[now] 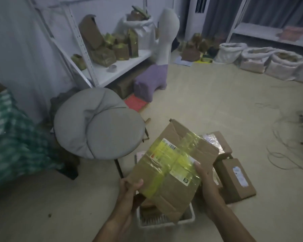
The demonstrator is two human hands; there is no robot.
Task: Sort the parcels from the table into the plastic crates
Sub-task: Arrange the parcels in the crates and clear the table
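While both hands' fingers (137, 182) clasp parcel (171, 165) edges (taped), crate (164, 222) below.

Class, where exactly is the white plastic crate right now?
The white plastic crate sits on the floor at bottom centre, beneath the taped cardboard parcel held by both hands.

Beige floor (208, 105): white plastic crate (164, 221), brown cardboard parcels (234, 177), round grey stool (98, 123), white sacks (283, 65), loose cables (283, 151).

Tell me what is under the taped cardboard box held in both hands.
Under the box, a white plastic crate sits on the floor, with brown parcels partly showing inside. The box covers most of the crate, so the rest of its contents stay hidden.
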